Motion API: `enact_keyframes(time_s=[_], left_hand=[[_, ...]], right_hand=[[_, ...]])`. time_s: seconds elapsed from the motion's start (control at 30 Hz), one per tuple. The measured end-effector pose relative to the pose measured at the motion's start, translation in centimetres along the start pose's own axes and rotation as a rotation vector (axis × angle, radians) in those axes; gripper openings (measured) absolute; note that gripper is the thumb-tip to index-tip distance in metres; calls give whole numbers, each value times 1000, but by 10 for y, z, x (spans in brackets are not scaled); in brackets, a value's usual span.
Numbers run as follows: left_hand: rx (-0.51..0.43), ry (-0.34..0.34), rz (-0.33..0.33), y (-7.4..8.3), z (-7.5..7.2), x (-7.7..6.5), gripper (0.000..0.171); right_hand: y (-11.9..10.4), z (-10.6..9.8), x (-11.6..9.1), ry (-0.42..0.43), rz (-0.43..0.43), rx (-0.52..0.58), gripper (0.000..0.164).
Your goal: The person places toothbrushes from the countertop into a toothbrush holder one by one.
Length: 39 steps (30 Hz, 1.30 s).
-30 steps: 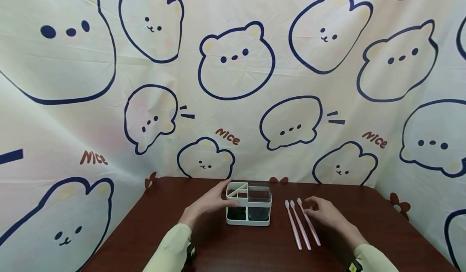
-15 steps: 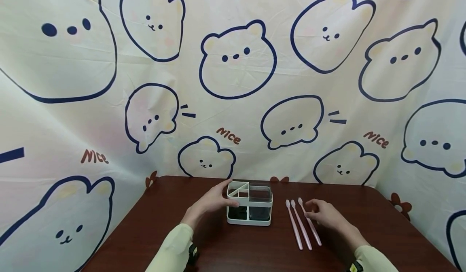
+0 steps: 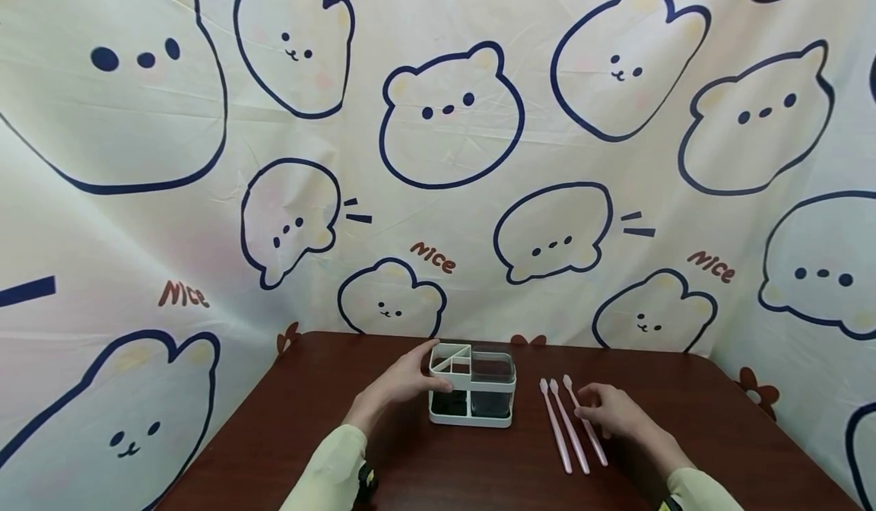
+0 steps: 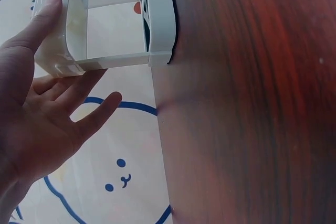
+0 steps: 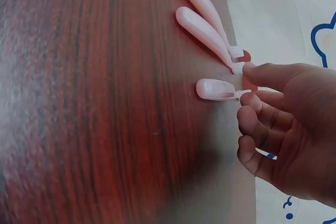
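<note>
My left hand point(image 3: 404, 380) grips the left side of a pale, two-part toothbrush holder point(image 3: 472, 420), thumb at its front. The holder stands upright on the table, with small divided openings at left and a clear cup at right. In the left wrist view the thumb point(image 4: 48, 11) lies along its frame, with other fingers beneath. To the right lie three pink toothbrushes side by side, heads away from me. My right hand point(image 3: 619, 412) is at the rightmost toothbrush point(image 3: 594, 441), fingers loosely bent. In the right wrist view, thumb and index finger stand apart by that toothbrush point(image 5: 215, 89).
The dark brown wooden table point(image 3: 411, 473) carries the holder and toothbrushes. A cream cloth point(image 3: 465, 214) printed with bear outlines hangs behind and at both sides of the table. The middle toothbrush point(image 3: 569, 427) and left toothbrush point(image 3: 557, 433) lie close by.
My right hand has come slightly lower and nearer along the rightmost toothbrush. The left hand keeps its grip on the holder. The whole view has shifted a little.
</note>
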<state>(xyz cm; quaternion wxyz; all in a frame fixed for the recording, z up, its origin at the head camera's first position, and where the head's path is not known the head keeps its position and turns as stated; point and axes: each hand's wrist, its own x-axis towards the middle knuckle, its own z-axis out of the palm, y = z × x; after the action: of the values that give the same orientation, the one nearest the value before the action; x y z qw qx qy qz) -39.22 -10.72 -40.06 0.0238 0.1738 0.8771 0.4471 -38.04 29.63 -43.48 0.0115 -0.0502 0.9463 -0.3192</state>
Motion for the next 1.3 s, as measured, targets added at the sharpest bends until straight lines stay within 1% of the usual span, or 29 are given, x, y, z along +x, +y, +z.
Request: enact_keyframes(time_s=[0.13,0.23,0.37,0.57,0.73,0.9,1.03,1.17,1.3], left_hand=[[-1,-2,1,-1,1,0,96],[3,-3,-2,-1,1,0,95],[6,-2,-2,-1,1,1,94],[2,2,-3,-1,1,1,95],[5,2,0,-1,1,1,95],[3,0,-2,-1,1,1,95],[0,-1,-5,-1,1,1,93],[2,0,-5,-2,1,1,94],[4,0,-3,-2,1,1,95]], right_hand=[[1,2,-1,0,19,-19,40],[2,2,-1,-16,38,-25,38],[5,4,0,-32,42,-24,37],[8,8,3,-34,57,-19,34],[6,8,3,-28,47,-33,32],[4,8,2,-4,57,-34,29],[3,7,3,35,63,-15,27],[0,5,5,71,47,7,25],[-5,3,6,97,22,32,27]])
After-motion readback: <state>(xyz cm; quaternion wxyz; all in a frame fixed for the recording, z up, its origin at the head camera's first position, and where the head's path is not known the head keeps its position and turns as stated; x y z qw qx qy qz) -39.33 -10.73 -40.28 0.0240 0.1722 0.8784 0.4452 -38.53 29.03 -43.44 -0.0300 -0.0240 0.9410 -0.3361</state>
